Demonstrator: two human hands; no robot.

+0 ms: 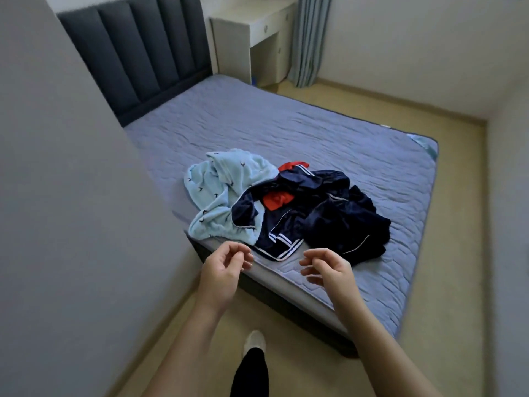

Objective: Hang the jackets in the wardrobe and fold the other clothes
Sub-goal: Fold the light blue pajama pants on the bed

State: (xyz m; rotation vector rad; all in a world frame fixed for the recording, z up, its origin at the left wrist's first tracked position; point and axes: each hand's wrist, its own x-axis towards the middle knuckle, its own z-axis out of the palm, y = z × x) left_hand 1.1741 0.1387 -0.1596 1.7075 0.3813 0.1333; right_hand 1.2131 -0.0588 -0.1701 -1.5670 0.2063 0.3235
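Hovering empty over the bed (315,133) edge, fingers loosely curled: left hand (226,265) and right hand (326,267). Just beyond both, touching neither: a tangled heap of light blue garment (217,190), navy clothes (315,213), red piece (277,200). Seemingly at the very start, with no folding or hanging done.

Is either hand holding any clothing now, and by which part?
Nothing is held. The left hand and right hand hover, fingers loosely curled, no grip on the light blue fleece garment or dark navy white-trimmed clothes.
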